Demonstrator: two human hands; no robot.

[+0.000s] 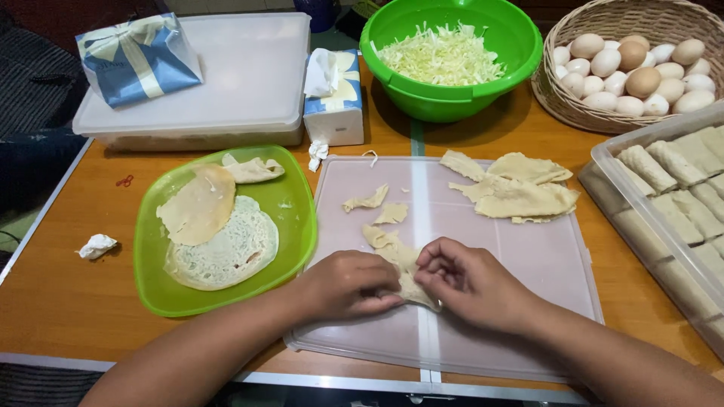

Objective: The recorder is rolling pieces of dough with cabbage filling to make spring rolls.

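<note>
Both hands meet over a translucent plastic lid [528, 256] used as a work surface. My left hand [343, 286] and my right hand [467, 283] pinch a crumpled pale wrapper piece [400, 260] between their fingertips. Torn wrapper scraps [367, 201] lie just beyond the hands, and a heap of larger torn wrappers [520, 192] sits at the lid's far right. To the left, a green plate [298, 218] carries thin round wrappers [222, 249], one folded over on top.
A green bowl [520, 45] of shredded cabbage stands at the back. A wicker basket [558, 105] holds eggs at back right. A clear container [603, 169] of rolled wraps is on the right. A tissue box [335, 113], a lidded white box [249, 68] and a crumpled tissue [96, 245] sit left.
</note>
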